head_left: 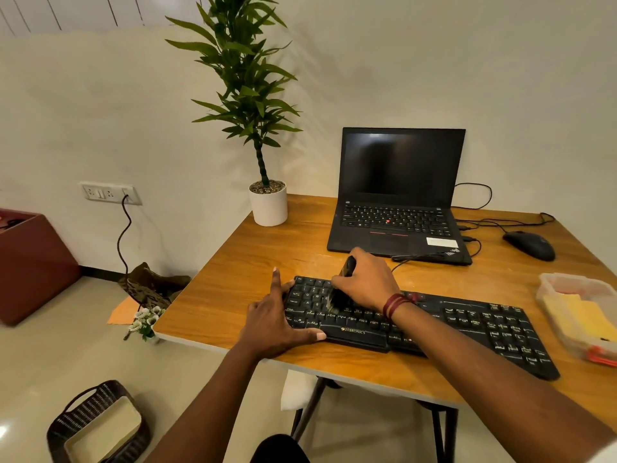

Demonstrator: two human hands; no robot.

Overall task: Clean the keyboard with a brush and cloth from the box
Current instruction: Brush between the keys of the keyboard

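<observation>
We see the long black plastic keyboard [467, 325] low in the middle of the frame, on the brown wooden table [267, 248]. Our right hand [364, 282] curls its fingers around the small dark brush [339, 297], with the bristles on the left keys. Our left hand [270, 319], fingers spread wide, presses the keyboard's left end. The clear plastic box [547, 282] with the yellow cloth [581, 315] sits at the right edge.

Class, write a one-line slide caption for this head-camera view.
Right hand holds a brush on the black keyboard while the left hand braces its left end.
</observation>
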